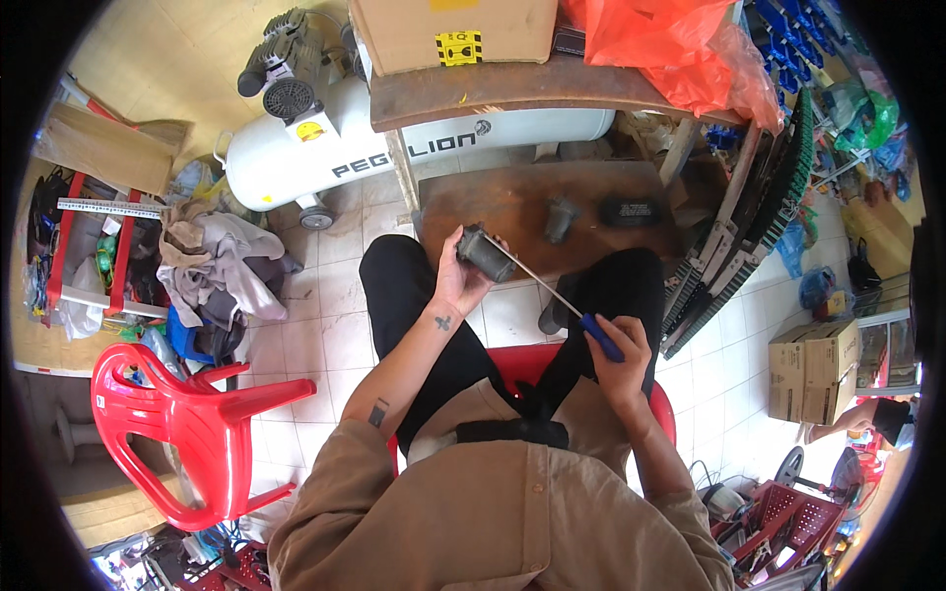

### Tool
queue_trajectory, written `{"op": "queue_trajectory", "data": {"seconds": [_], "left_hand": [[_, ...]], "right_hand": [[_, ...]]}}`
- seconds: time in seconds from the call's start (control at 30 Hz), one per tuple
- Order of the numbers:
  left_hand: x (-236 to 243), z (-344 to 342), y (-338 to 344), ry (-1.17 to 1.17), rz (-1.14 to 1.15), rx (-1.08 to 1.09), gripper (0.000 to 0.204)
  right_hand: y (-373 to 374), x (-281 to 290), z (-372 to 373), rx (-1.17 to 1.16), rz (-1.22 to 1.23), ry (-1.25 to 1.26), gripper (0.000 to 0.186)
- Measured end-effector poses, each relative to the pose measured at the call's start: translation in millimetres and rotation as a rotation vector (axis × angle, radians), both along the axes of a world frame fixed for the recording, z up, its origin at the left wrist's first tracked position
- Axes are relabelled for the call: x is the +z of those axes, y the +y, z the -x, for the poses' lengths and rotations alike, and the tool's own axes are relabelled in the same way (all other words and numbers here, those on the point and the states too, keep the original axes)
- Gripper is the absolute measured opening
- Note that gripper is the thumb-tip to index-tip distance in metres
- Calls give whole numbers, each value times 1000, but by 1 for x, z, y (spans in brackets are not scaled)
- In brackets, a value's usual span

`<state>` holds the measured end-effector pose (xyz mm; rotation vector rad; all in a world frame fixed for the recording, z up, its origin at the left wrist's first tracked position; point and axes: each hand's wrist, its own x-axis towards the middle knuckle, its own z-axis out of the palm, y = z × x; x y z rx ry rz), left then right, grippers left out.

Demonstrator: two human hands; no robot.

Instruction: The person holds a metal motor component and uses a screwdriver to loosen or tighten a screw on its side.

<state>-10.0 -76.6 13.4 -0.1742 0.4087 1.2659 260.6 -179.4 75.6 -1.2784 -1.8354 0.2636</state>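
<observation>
Seated on a red plastic stool (512,362) at centre frame, a person grips a small dark cylindrical motor (485,253) in the left hand (455,286), fingers wrapped around its body. The right hand (621,357) is closed on the blue handle of a long screwdriver (564,300), whose thin shaft runs up-left to the motor's end; the exact contact point is too small to make out.

A cardboard box (453,32) sits closed at the upper centre, its contents hidden and its top cut off by the frame. An orange plastic bag (680,44) beside it conceals whatever it holds. At lower right, a red plastic crate (783,522) holds tangled tools and cables, hard to identify. Two brown cartons (816,366) stand at right. A white air compressor tank (394,148) lies behind the wooden bench (512,89).
</observation>
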Motion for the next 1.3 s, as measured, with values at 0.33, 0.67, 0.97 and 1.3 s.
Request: {"op": "queue_trajectory", "data": {"seconds": [0.33, 0.67, 0.97, 1.3], "left_hand": [[-3, 5, 1, -12, 16, 19, 42], [-4, 5, -1, -4, 5, 10, 41], [-5, 2, 3, -15, 16, 29, 40], [-4, 3, 1, -18, -10, 46, 40]], "right_hand": [[-8, 23, -6, -95, 620, 198, 27], [0, 15, -4, 9, 690, 641, 32], [0, -15, -23, 66, 224, 167, 37], [-2, 10, -27, 57, 881, 416, 37]]}}
